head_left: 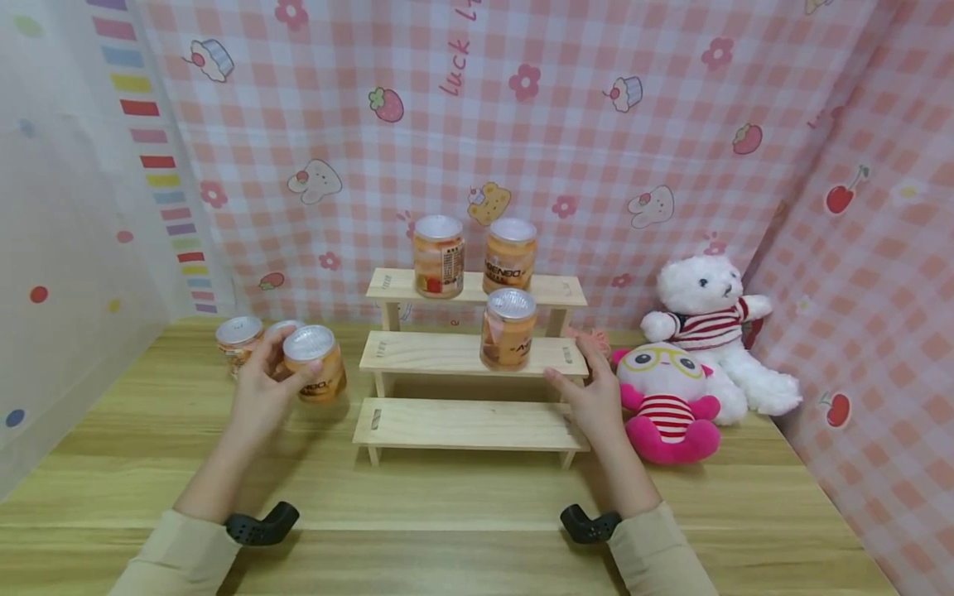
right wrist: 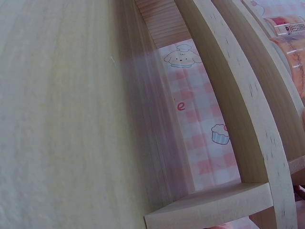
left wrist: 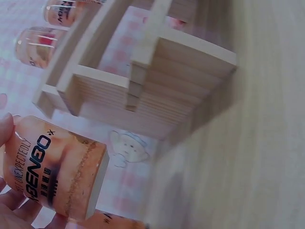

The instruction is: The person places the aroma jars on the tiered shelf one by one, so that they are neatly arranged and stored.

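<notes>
My left hand [head_left: 264, 385] grips an orange-labelled can [head_left: 316, 372] with a silver lid, fingers round its side. The can is held to the left of a three-tier wooden rack [head_left: 465, 422]. In the left wrist view the can [left wrist: 57, 167] shows its dark lettering, with fingers at its left edge. At the rack's right end, my right hand [head_left: 596, 401] holds the middle tier, thumb at the front edge and fingers farther back. A matching can [head_left: 508, 335] stands on that tier near the hand. The right wrist view shows mostly the rack [right wrist: 257, 124].
Two more cans stand on the top tier, one [head_left: 439, 261] left of the other [head_left: 510, 257]. At far left on the table [head_left: 462, 505] are another can [head_left: 238, 339] and a partly hidden one. A pink plush toy [head_left: 667, 406] and white teddy bear [head_left: 708, 323] sit right.
</notes>
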Motion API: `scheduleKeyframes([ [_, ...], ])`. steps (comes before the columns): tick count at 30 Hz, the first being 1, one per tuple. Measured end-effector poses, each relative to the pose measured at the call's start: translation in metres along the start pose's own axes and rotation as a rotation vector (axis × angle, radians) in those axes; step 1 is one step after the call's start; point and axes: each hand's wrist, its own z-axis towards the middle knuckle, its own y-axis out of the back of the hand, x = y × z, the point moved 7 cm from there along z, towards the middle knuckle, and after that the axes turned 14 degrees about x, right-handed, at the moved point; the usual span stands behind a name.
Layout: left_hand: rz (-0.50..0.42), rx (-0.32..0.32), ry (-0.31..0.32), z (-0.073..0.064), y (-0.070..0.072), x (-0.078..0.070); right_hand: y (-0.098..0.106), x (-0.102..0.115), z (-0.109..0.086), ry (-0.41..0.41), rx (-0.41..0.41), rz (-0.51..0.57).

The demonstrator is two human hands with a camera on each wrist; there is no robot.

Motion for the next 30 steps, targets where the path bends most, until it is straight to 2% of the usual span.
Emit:
scheduleKeyframes([
  [6, 0.037, -0.031, -0.015, -0.001, 0.004, -0.017, -0.001, -0.001, 0.0, 0.007, -0.002, -0.002],
  [13, -0.018, -0.038, -0.047, 0.001, 0.005, -0.035, -0.001, -0.001, 0.0, 0.007, 0.003, 0.006],
  [23, -0.083, -0.041, -0.019, 0.007, -0.005, -0.053, 0.0, 0.001, 0.0, 0.004, -0.005, -0.007],
  [30, -0.137, -0.04, -0.028, 0.013, -0.015, -0.066, 0.0, 0.003, -0.001, 0.005, -0.008, -0.019],
])
